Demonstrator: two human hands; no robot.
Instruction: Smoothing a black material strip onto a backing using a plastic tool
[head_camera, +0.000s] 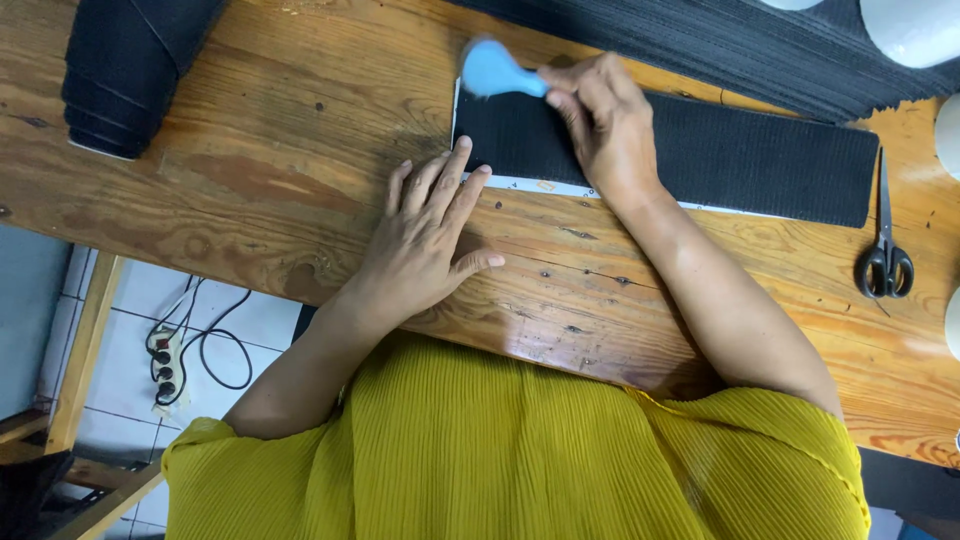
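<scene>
While the left hand (425, 235) lies flat and open on the wooden table (270, 150), its fingertips press the near-left corner of a wide black elastic strip (700, 155) that lies along a white ruler (540, 186), the ruler's edge showing just under the strip's near side. The right hand (600, 125) is closed on a small blue tool (492, 70) — rounded, blurred, so its exact kind cannot be told — and holds it over the strip's left end, near the far corner. The thumb and fingers pinch the tool's narrow part, and the rounded part points away to the left.

The strip runs from the middle of the table off to the right, and its right end stops just short of a pair of black-handled scissors (885, 250), which lie closed with blades pointing away from the person. Beyond the strip, along the far edge, sits a thick stack of black ribbed material (720, 45), close behind the right hand. At the far left corner a roll of black webbing (125, 70) stands well apart from both hands. White rounded objects (915, 30) crowd the right margin, cut off by the frame.

The person's yellow pleated garment (520, 450) fills the near view and hides the table's near edge there. To the left, below the table, a power strip (165, 365) with black cables lies on the white tiled floor (240, 320).
</scene>
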